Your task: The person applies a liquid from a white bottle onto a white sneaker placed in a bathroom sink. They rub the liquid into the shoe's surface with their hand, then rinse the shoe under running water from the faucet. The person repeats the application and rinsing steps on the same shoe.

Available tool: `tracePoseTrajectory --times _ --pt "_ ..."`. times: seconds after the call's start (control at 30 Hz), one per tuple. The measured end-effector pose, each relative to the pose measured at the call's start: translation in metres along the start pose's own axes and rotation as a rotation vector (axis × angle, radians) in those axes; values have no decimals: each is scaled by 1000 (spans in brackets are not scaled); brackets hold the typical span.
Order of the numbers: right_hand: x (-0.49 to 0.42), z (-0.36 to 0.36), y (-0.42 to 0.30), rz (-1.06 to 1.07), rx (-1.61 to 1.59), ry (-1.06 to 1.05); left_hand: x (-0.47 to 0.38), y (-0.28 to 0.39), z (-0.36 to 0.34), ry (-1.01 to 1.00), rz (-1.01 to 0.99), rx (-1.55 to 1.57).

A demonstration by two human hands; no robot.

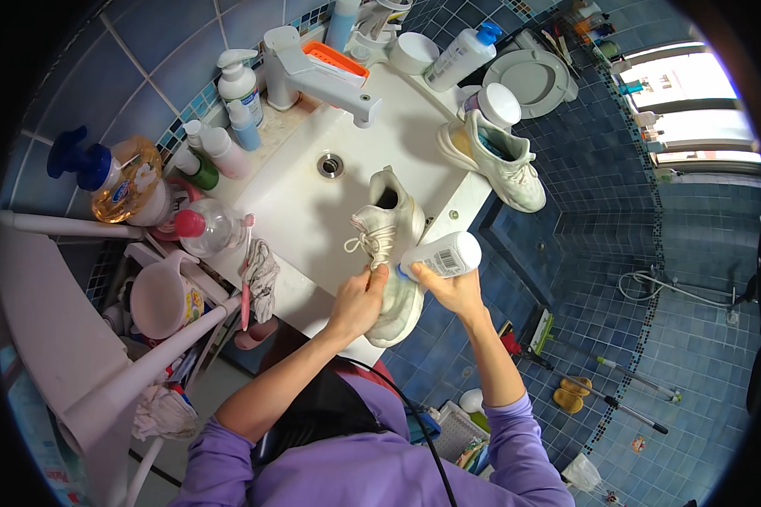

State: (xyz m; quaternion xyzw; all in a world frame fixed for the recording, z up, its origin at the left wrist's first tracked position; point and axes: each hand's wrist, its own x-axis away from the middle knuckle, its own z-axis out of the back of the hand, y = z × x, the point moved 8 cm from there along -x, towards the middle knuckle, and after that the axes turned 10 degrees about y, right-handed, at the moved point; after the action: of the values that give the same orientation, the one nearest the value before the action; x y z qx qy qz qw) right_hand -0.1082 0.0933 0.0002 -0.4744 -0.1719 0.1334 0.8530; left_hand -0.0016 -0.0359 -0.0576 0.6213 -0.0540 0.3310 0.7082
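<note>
A white lace-up sneaker (396,310) is held over the near edge of the white sink (279,209), its toe towards me. My left hand (358,304) grips it at the lower laces, thumb on top. In my right hand (453,288) is a white plastic squeeze bottle (461,248) bearing a printed label and a barcode. The bottle lies tilted, with its blue end down against the sneaker's side; whether anything flows from it is hidden. The matching sneaker (513,180) rests on the sink's right rim beside a white tub (498,104).
The faucet (330,89) juts over the basin and its drain (330,165). Pump bottles (238,85) line the left ledge. A pink toothbrush (246,295) and a grey cloth (262,279) lie on the left rim. A black cable (412,412) hangs across my front.
</note>
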Motion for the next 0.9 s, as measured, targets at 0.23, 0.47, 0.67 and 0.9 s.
tracePoseTrajectory --times 0.23,0.47,0.67,0.9 --pt "-2 -1 -3 2 -43 -17 0 2 -2 7 9 -7" --pt "0 -1 -18 109 -3 -4 1 -2 -3 -13 9 -4" --pt "5 -5 -28 191 -50 -51 -2 -4 -2 17 -13 -6" --pt "-7 34 2 39 -283 264 -2 -1 0 -15 15 1"
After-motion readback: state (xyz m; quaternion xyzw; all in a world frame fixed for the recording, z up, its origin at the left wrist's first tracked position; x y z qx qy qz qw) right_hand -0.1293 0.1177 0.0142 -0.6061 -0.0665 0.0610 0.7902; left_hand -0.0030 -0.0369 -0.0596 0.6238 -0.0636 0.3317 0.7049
